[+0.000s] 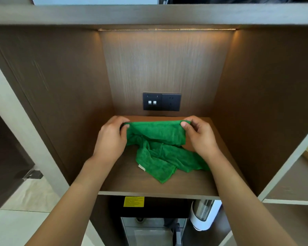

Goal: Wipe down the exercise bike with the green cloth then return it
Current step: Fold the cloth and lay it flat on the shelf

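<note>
- Between the fingers of the left hand and right hand, the green cloth's top edge is pinched.
- Below them, its soft, light, limp remainder is crumpled on the shelf.

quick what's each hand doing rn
Left hand: closed, pinching the left top corner of the green cloth.
Right hand: closed, pinching its right top corner.

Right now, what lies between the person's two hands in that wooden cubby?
In the head view, the green cloth spans from left hand to right hand, its top edge pinched by both, the rest lying on the shelf.
</note>
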